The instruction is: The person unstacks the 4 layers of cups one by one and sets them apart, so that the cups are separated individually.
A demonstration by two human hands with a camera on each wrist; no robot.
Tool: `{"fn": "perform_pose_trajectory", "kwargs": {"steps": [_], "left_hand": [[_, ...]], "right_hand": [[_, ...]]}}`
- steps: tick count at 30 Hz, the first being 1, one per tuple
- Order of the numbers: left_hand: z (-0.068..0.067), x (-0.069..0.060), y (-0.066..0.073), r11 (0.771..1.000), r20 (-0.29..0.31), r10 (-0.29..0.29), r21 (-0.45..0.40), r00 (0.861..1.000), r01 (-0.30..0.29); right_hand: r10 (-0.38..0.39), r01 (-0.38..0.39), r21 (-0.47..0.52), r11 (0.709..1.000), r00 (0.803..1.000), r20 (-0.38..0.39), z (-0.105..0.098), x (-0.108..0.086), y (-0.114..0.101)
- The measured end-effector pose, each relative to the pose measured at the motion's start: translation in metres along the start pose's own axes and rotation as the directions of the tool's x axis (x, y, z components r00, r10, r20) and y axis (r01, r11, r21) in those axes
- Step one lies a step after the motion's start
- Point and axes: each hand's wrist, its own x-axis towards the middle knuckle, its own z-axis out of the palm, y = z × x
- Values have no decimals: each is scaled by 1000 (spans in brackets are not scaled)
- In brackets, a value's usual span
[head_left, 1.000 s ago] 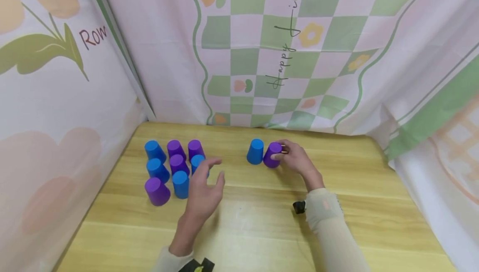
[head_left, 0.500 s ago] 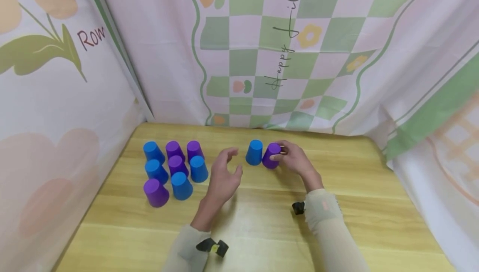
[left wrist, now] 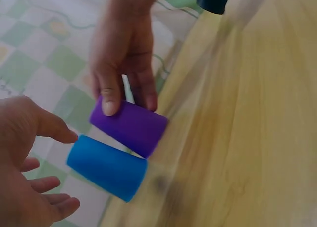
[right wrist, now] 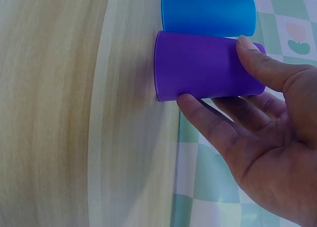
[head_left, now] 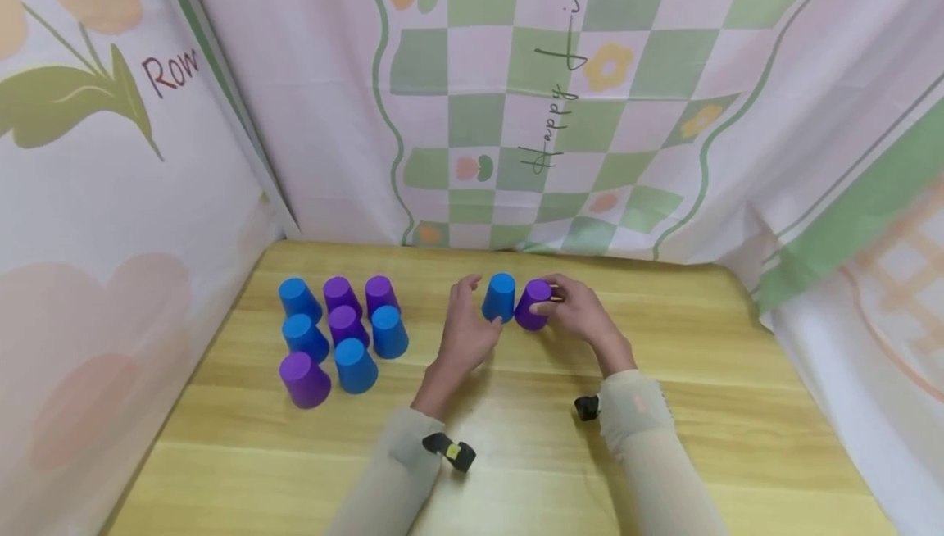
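Two upturned cups stand side by side toward the back of the table, a blue cup (head_left: 499,298) on the left and a purple cup (head_left: 532,306) on the right. My right hand (head_left: 583,315) holds the purple cup, thumb on the near side and fingers behind, as the right wrist view shows. My left hand (head_left: 469,331) is spread around the left side of the blue cup. In the left wrist view its thumb (left wrist: 58,129) is at the narrow end of that cup, and whether it touches is hard to tell; the other fingers stand apart from it.
Several upturned blue and purple cups stand in a group on the left of the wooden table (head_left: 516,454), among them a near purple cup (head_left: 306,382) and a blue cup (head_left: 389,333). A patterned curtain (head_left: 479,126) hangs along the table's back edge.
My left hand has moved right, away from the group of cups, to beside the blue cup. My right hand stays on the purple cup, and the cups have not moved.
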Motion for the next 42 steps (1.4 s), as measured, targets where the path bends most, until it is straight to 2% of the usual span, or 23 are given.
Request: {"fn": "perform_pose_trajectory", "kwargs": {"steps": [7, 14, 24, 42], "left_hand": [[18, 19, -5, 996, 1, -34, 76, 999, 34], [25, 30, -12, 994, 14, -66, 83, 998, 64], [31, 36, -14, 996, 30, -42, 86, 999, 39], [36, 39, -15, 997, 58, -29, 78, 998, 24]], "right_hand": [[-5, 5, 1, 1000, 1000, -3, 1, 1, 0], [-11, 11, -6, 1000, 1000, -4, 2, 3, -1], [0, 0, 5, 1000, 1000, 5, 1, 2, -3], [-1, 1, 13, 1000, 1000, -1, -1, -3, -3]]}}
